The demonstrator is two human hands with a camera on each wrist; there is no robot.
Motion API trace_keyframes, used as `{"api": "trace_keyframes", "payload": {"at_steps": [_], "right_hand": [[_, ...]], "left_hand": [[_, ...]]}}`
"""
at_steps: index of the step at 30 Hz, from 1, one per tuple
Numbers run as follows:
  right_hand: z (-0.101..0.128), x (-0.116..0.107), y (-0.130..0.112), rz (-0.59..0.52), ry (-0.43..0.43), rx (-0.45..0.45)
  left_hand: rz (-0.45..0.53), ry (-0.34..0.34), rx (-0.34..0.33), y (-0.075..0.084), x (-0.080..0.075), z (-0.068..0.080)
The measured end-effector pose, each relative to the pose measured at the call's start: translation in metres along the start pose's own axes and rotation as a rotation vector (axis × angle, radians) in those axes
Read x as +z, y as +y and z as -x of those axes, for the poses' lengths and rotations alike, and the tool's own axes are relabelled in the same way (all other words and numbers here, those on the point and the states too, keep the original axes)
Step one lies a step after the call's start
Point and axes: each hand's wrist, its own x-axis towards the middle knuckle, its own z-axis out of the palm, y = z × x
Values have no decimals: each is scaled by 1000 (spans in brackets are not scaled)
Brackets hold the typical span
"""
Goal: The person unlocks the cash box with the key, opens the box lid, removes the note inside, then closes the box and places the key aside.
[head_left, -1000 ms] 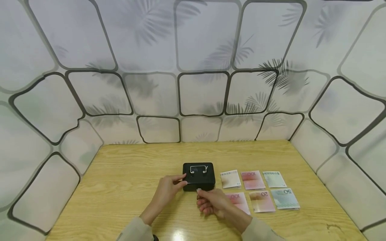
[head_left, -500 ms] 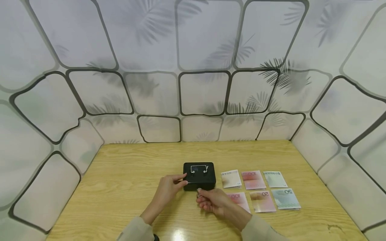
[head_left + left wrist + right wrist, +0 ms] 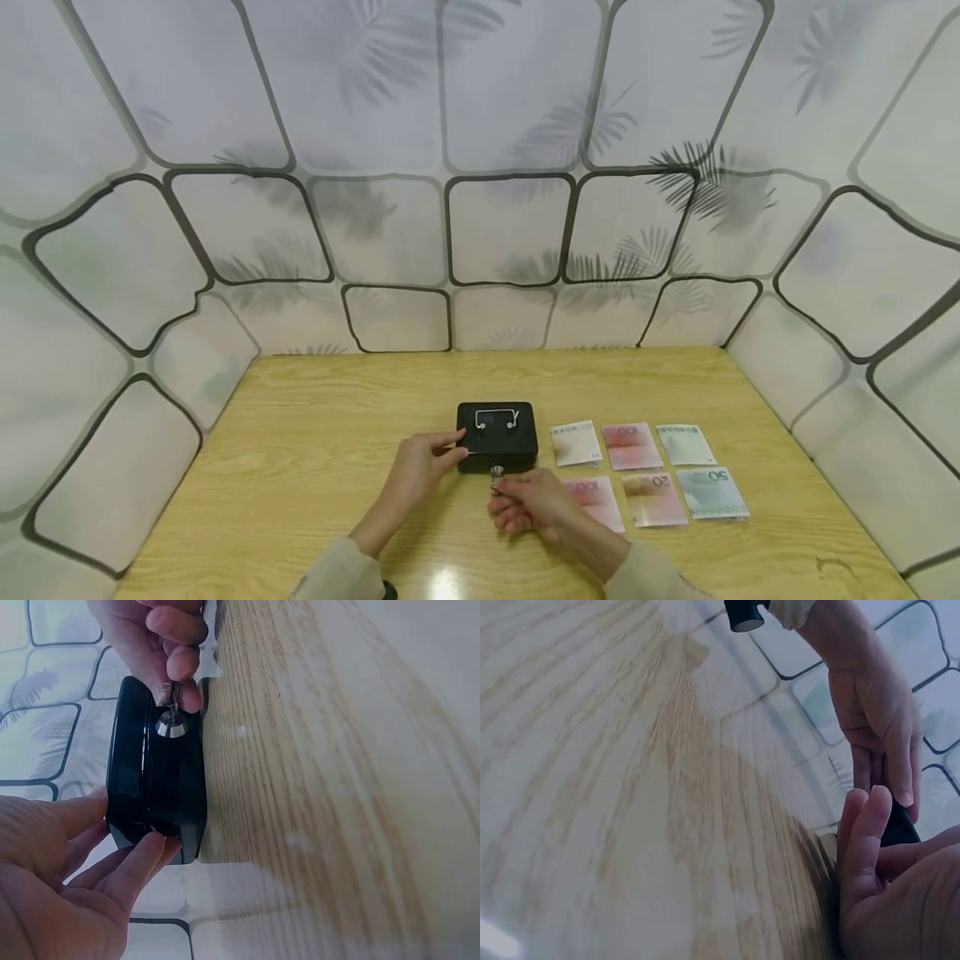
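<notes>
A black cash box (image 3: 517, 460) with a silver wire handle (image 3: 496, 412) on its lid stands closed on the table. My left hand (image 3: 420, 468) holds its left end, thumb at the front and fingers on the lid and side. At the front face my right hand (image 3: 536, 498) pinches a small metal key (image 3: 175, 696) between thumb and forefinger, the other fingers curled. In the left wrist view the key sits in the round silver lock (image 3: 172, 726). In the right wrist view the hand itself hides the key and most of the box.
Right of the box several folded banknotes lie in two rows, among them a pink 100 note (image 3: 632, 446), a 20 note (image 3: 654, 500) and a green 50 note (image 3: 711, 493). My right forearm passes close by the nearest pink note (image 3: 597, 502). A patterned fabric wall (image 3: 393, 321) encloses the wooden table (image 3: 322, 450).
The right hand's fingertips have shifted slightly at the key, and more of the silver metal at the lock now shows. The left hand and the box stay in place.
</notes>
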Motion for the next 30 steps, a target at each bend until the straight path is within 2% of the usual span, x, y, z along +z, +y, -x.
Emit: {"api": "trace_keyframes", "payload": {"at_steps": [4,11,15,21,30], "right_hand": [[-2,2,1,116,63,-73],[-5,7,1,527,207,-316],[-6,11,1,659,241,-403],[-6,11,0,773,266,-465],[-8,9,2,809,282,-506]], "left_hand": [[-2,-7,2,1,-1,0],[-10,-10,-6,0,-1,-2],[-12,-8,1,0,0,-2],[-11,-1,-2,1,0,0],[-36,-3,30,5,1,0]]}}
